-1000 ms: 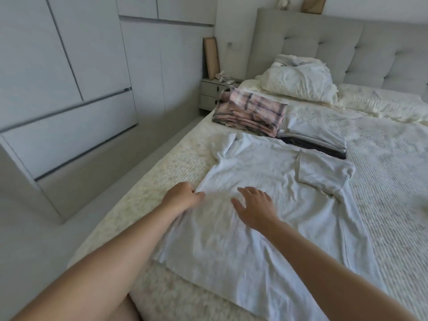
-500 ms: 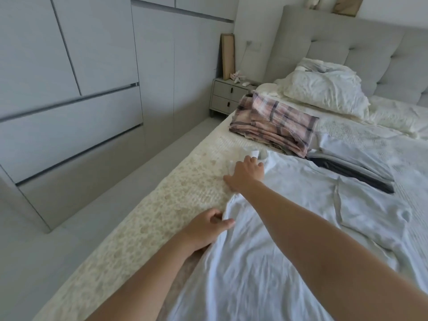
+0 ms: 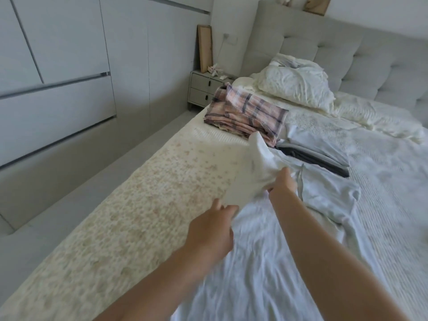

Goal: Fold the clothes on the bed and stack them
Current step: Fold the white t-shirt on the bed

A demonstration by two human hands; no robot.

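Shirt: a white shirt (image 3: 266,251) lies spread across the bed (image 3: 139,205) in front of us, its left side lifted off the cover.
Left hand: our left hand (image 3: 212,230) reaches forward, arm stretched out, fingers (image 3: 223,208) pinching the shirt's raised left edge; the view is blurred here.
Right hand: our right hand (image 3: 283,184) is farther ahead, arm extended, fingers curled round the bunched cloth near the sleeve, holding it up above the bed.
Folded clothes: a pink checked stack (image 3: 245,114) and a pale grey and dark stack (image 3: 315,149) sit just beyond the shirt.
Pillow: a rumpled white pillow (image 3: 296,84) rests by the headboard (image 3: 347,52).
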